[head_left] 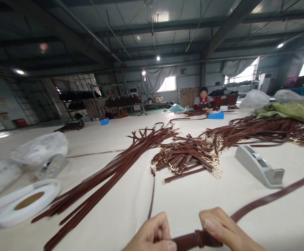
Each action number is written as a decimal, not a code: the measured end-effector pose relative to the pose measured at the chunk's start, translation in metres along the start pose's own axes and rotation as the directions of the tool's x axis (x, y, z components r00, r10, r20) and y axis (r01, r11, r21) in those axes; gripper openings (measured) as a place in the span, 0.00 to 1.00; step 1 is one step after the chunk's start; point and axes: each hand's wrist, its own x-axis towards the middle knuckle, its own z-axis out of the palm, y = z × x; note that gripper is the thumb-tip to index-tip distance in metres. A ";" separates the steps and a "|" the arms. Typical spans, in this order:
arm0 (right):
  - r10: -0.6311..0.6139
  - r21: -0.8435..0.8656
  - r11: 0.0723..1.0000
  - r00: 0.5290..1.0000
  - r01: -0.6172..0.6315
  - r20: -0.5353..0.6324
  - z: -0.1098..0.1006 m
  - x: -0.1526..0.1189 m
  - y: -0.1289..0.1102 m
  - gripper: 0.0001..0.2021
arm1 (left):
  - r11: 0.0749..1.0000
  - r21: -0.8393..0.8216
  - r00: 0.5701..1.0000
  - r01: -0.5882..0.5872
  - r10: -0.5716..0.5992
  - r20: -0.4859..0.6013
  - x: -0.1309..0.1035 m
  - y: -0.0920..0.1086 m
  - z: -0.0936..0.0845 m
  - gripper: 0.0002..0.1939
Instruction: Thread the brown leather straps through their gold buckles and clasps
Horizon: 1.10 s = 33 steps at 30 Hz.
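- Holding item: brown leather strap (258, 200), pinched at its near end between left hand (152, 235) and right hand (226, 232), both closed on it at the bottom edge of the view; the rest trails away to the right across the table (131, 205).
- Handling, judged: light, limp along its length, smooth-faced and likely a little slick; a keeper loop sits between the two hands, so the firmest hold looks to be either side of that loop, thumbs on the flat face.
- Adjacent stock: long bundle of straps (110, 170) lying diagonally at left; buckled strap heap (188, 157) at centre, gold-coloured hardware showing; further strap pile (258, 130) at right.
- Tools: grey tape dispenser (258, 167) right of centre; white tape roll (28, 204) near left; second dispenser (54, 165) beside a plastic bag (40, 148).
- Surface: wide, pale, matte tabletop.
- Room: workshop hall, metal roof, racks of bags at the back wall; a seated person (204, 101) works at the far end, well apart.
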 end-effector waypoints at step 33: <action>0.253 -0.458 0.876 0.953 -0.152 0.167 0.018 0.034 -0.017 0.22 | 0.661 0.750 0.997 -0.009 0.065 -0.045 -0.001 0.011 -0.013 0.13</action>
